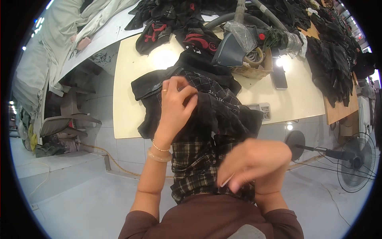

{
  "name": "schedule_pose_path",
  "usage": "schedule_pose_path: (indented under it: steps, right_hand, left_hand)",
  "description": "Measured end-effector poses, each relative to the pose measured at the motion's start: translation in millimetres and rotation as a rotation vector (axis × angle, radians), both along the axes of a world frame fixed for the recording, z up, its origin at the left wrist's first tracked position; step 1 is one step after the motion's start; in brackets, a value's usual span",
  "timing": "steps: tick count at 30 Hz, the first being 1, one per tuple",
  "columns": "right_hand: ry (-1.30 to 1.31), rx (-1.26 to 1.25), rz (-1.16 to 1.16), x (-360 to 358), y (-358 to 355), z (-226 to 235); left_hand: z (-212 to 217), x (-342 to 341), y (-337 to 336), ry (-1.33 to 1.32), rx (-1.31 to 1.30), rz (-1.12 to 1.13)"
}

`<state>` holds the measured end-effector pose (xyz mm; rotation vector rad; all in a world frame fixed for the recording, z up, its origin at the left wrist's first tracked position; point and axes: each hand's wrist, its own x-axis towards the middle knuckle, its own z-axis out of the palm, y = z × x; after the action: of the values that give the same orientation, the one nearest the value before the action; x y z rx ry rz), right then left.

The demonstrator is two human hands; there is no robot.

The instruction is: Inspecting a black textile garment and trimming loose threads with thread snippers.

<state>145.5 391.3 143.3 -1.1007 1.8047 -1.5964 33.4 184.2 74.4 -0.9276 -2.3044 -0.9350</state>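
Our left hand [175, 104] is closed on a black garment [207, 101] lying on the cream table [127, 79]. Our right hand [254, 163], blurred, hangs loosely curled near the plaid cloth [195, 163], grip unclear.

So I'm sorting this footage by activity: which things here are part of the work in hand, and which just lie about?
In hand: left hand gripping black quilted garment; right hand blurred, apparently empty.

Lying about: grey steam iron, black phone, pile of black gloves, standing fan.
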Motion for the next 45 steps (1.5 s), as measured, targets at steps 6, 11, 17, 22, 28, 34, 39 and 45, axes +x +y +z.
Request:
schedule_pose_path:
  steps: [6, 11, 17, 22, 28, 34, 39, 45]
  right_hand:
    - [-0.038, 0.249, -1.224, -13, -64, -41]
    - [0.307, 0.33, -1.539, -23, -51, -77]
    - [-0.591, -0.553, -1.153, -31, 2, -73]
    - [-0.89, -0.73, -1.006, -41, -3, -60]
    - [-0.324, -0.291, -1.221, -38, -16, -65]
    - [-0.644, -0.562, -1.153, -32, 7, -70]
    - [0.097, 0.001, -1.417, -31, -14, -58]
    - [0.374, 0.191, -1.338, -26, -28, -59]
  left_hand:
    - [24, 10, 17, -0.709, 0.199, -0.173]
    - [36, 14, 22, -0.808, 0.265, -0.182]
    - [35, -12, 13, -1.181, 0.325, -0.353]
    - [18, -25, 12, -1.339, 0.431, -0.506]
    - [13, -21, 12, -1.276, 0.545, -0.461]
    - [23, -20, 11, -1.309, 0.553, -0.498]
    - [18, -13, 20, -1.262, 0.507, -0.424]
    - [18, -13, 17, -1.258, 0.621, -0.415]
